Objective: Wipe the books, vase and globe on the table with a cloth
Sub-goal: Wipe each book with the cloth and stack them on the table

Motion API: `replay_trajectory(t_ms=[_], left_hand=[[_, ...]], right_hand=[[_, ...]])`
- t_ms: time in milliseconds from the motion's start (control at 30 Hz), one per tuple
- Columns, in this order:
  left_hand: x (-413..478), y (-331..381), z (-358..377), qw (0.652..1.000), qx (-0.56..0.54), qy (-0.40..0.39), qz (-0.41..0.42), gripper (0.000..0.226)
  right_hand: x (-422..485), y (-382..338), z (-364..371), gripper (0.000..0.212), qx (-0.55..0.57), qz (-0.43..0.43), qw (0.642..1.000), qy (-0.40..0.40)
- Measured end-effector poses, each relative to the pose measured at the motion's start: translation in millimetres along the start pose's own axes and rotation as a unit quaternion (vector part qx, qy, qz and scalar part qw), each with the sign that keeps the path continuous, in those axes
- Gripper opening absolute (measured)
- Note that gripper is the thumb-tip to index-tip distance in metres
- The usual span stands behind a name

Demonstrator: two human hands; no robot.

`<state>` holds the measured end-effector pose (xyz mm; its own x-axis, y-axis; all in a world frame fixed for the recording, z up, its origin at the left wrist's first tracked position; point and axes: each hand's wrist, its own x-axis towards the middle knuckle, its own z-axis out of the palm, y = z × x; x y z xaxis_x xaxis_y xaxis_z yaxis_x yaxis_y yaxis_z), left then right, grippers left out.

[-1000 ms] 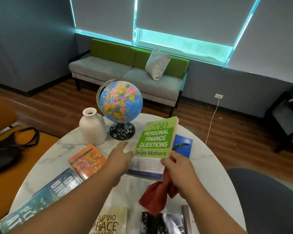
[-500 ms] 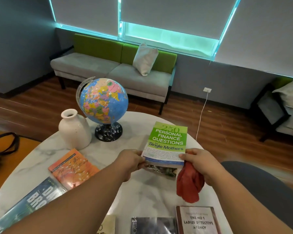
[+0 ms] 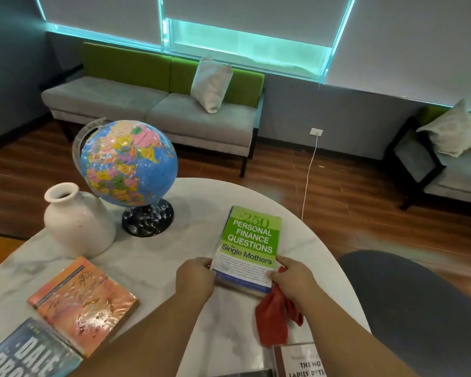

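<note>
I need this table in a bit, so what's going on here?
A person is cleaning the things on the marble table. Both hands hold the green finance book by its near end, the left hand at one corner, the right hand at the other with a red cloth bunched in its fingers. Whether the book rests on the table is unclear. The globe, white vase and orange book sit apart from the hands.

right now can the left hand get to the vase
Probably yes, once it lets go of the green book. Bare table lies between the left hand and the vase; the globe stands beside the vase, off that path.
</note>
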<state>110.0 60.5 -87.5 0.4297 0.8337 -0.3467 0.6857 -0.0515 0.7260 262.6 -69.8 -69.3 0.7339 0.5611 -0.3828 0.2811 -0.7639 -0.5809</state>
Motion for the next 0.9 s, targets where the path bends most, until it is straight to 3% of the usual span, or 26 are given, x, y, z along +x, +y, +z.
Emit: replay_trajectory(t_ms=[167, 300, 567, 633, 767, 900], left_hand=[[2.2, -6.2, 9.5, 1.0, 0.02, -0.001, 0.015, 0.032], [2.7, -8.1, 12.3, 0.999, 0.033, -0.001, 0.013, 0.029], [3.3, -8.6, -5.1, 0.996, 0.051, -0.064, 0.022, 0.035], [-3.9, -9.9, -10.9, 0.995, 0.025, -0.089, 0.026, 0.04], [-32.2, -17.6, -27.0, 0.994, -0.024, -0.098, 0.03, 0.051], [-74.6, -33.4, -44.0, 0.989, -0.054, -0.13, 0.052, 0.039]], right_hand=[[4.7, 0.3, 3.3, 0.06, -0.079, 0.001, 0.996, -0.031], [9.0, 3.0, 5.0, 0.065, -0.078, 0.003, 0.996, -0.03], [5.5, 5.8, 9.2, 0.058, -0.078, 0.005, 0.996, -0.029], [0.3, 7.3, 5.6, 0.059, -0.037, 0.016, 0.999, -0.016], [-26.1, 3.5, -28.0, 0.042, 0.187, 0.037, 0.982, 0.008], [-81.2, -0.1, -95.6, 0.022, 0.305, 0.013, 0.952, 0.022]])
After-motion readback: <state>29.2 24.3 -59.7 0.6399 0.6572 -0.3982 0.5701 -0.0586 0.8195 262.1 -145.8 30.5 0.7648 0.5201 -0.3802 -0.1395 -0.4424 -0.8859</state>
